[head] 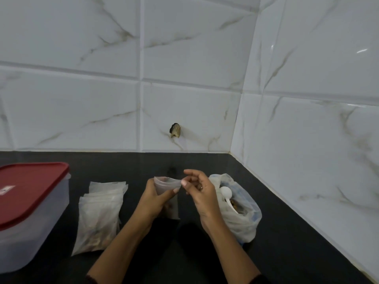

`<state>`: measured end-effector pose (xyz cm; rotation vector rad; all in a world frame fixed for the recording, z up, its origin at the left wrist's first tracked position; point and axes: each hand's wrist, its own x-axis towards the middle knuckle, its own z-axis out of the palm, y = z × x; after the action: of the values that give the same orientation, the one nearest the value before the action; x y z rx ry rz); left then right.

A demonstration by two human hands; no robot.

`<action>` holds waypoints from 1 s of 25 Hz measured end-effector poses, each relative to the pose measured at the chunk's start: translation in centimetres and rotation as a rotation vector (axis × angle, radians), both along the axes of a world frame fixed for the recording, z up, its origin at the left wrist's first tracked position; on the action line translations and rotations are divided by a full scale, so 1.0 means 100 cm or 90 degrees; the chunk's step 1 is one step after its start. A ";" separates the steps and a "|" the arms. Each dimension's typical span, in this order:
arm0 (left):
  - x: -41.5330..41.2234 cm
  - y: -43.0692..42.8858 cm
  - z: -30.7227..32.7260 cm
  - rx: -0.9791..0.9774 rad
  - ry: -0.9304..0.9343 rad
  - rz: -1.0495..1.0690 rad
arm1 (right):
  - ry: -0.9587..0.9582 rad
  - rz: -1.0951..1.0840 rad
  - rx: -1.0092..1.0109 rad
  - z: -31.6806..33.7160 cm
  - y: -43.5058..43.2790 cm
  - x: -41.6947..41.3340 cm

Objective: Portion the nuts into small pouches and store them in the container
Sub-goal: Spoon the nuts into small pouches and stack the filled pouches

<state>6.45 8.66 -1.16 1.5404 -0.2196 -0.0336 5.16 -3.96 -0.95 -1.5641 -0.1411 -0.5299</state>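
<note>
Centrally, left hand (152, 201) grips pouch (165, 183), right hand (203, 198) pinches its rim

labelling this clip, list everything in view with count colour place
container: one, translucent with a red lid on, far left of the counter
filled pouches: a pile, count unclear, clear, between container and hands
held pouch: one, clear, centre, in both hands
nut bag: one, whitish clear plastic, open, right of the hands
spoon: one, white, standing in the nut bag
counter: one, black, under everything
wall tiles: several, white, grey-veined, behind and right
chipped spot: one, dark, low on the back wall
left hand: grips the held pouch's body
right hand: pinches the held pouch's top edge
</note>
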 end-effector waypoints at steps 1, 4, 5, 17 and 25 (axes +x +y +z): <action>0.000 0.000 0.001 -0.008 0.007 -0.015 | 0.003 0.008 0.001 -0.002 0.001 0.001; 0.003 -0.003 0.005 -0.013 0.027 -0.053 | 0.001 0.004 0.013 -0.006 0.002 0.003; 0.005 -0.003 0.006 -0.027 0.044 -0.060 | -0.002 -0.013 0.013 -0.006 0.002 0.004; 0.015 0.004 0.002 -0.149 0.125 -0.066 | 0.026 -0.015 0.075 -0.006 0.002 0.007; 0.012 0.000 0.005 -0.108 0.080 0.018 | 0.079 0.017 0.122 -0.007 0.002 0.007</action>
<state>7.62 8.63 -0.67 1.3662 -0.0985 -0.0863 5.85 -3.72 -1.68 -1.4011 -0.0157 -0.4112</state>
